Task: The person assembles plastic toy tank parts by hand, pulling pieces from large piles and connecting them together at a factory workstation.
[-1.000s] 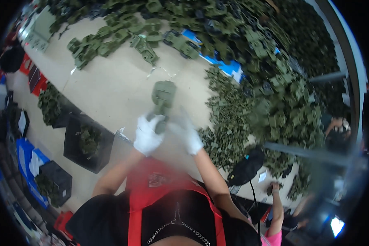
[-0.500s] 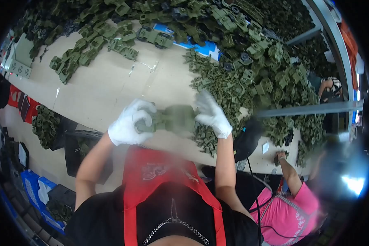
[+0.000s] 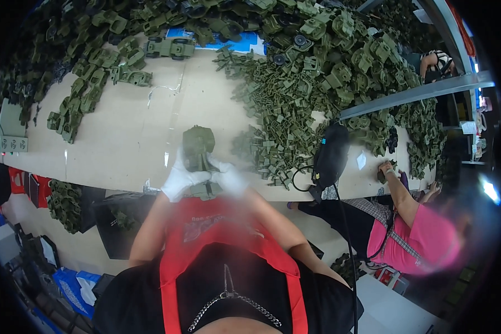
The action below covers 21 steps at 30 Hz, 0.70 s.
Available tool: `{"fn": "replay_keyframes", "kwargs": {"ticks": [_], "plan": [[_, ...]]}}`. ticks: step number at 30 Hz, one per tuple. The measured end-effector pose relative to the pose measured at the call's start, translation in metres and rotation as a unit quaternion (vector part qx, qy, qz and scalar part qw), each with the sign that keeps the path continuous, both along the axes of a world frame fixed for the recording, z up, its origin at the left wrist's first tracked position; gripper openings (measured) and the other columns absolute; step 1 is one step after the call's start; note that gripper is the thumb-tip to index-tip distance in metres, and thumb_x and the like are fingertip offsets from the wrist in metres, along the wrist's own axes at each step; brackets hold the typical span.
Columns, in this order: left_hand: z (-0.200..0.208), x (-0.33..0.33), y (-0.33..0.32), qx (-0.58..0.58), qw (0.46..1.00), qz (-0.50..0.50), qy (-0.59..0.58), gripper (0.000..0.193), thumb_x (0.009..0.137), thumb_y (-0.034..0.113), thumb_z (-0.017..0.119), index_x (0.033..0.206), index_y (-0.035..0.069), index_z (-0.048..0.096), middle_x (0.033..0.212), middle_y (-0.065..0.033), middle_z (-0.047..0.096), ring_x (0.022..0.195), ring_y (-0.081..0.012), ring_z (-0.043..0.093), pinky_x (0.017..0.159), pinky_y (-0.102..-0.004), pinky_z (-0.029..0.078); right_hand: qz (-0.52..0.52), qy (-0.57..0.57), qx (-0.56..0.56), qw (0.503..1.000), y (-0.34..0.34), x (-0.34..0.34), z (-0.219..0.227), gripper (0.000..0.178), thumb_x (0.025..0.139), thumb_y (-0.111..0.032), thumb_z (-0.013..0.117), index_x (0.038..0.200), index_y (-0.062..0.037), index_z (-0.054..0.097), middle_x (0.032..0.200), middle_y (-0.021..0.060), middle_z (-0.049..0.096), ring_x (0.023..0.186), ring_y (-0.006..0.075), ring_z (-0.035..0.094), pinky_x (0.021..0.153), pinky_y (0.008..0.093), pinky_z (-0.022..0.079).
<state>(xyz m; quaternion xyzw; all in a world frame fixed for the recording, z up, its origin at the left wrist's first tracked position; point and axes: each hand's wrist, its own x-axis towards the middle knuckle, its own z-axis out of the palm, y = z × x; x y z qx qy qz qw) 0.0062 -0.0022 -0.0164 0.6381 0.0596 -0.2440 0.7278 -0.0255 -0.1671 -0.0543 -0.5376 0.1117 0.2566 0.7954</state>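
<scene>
At the table's near edge, my gloved left hand (image 3: 182, 179) grips an olive-green plastic toy vehicle (image 3: 198, 146) by its left side. The toy is now turned lengthwise, its broad end pointing away from me and its other end near my apron. My gloved right hand (image 3: 228, 177) closes on its right side, fingertips pressed against the toy's middle. Haze blurs that hand, so I cannot tell if a small part is also in its fingers. To the right lies a heap of small green plastic parts (image 3: 284, 117).
Green toy vehicle bodies (image 3: 83, 100) lie at the far left, with larger piles behind. A black device with a cable (image 3: 332, 153) and a metal bar (image 3: 417, 94) stand right. A co-worker in pink (image 3: 412, 239) works at the right. A black bin (image 3: 114, 222) stands below the table's left edge.
The toy vehicle has turned from crosswise to lengthwise and come closer to me. My right hand, open beside it before, now grips it. My view has shifted.
</scene>
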Motion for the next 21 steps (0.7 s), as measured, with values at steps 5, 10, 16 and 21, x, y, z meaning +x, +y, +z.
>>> {"fn": "replay_keyframes", "kwargs": {"ticks": [5,10,16,21], "plan": [[-0.019,0.012,0.059,-0.167,0.981,-0.065,0.076,0.114,0.059,0.046,0.084,0.147,0.008,0.023,0.129,-0.0127,0.052,0.105,-0.0262,0.060,0.083,-0.0376,0.056,0.045,0.038,-0.053,0.997,-0.020,0.042,-0.036,0.053,0.089,-0.013,0.060,0.137,0.0049,0.045,0.113,0.0081,0.064,0.088,0.0155,0.063,0.079,0.0265,0.051],[-0.007,0.004,0.022,-0.362,0.930,-0.062,0.018,0.101,0.076,0.070,0.061,0.144,0.003,0.030,0.129,-0.0168,0.051,0.100,-0.0331,0.061,0.077,-0.0478,0.056,0.171,-0.094,-0.566,0.801,-0.049,0.121,0.016,0.056,0.083,-0.046,0.062,0.113,0.0015,0.063,0.120,0.0213,0.062,0.111,0.0320,0.061,0.091,0.0378,0.050],[0.021,0.019,-0.010,-0.226,0.965,-0.038,0.127,0.085,0.075,0.055,0.072,0.135,0.002,0.042,0.117,-0.0116,0.060,0.102,-0.0292,0.063,0.082,-0.0446,0.056,0.125,-0.169,-0.830,0.516,-0.098,0.137,-0.063,0.018,0.081,-0.025,0.060,0.087,-0.0095,0.068,0.098,0.0162,0.062,0.095,0.0306,0.061,0.073,0.0414,0.052],[0.035,0.022,-0.026,-0.169,0.978,0.105,0.068,0.057,0.079,0.019,0.066,0.130,0.001,0.048,0.110,-0.0111,0.063,0.093,-0.0224,0.066,0.077,-0.0335,0.056,0.070,-0.229,-0.672,0.701,-0.095,0.115,-0.018,0.018,0.087,-0.021,0.058,0.098,-0.0065,0.062,0.098,0.0122,0.067,0.085,0.0309,0.066,0.072,0.0421,0.052]]}}
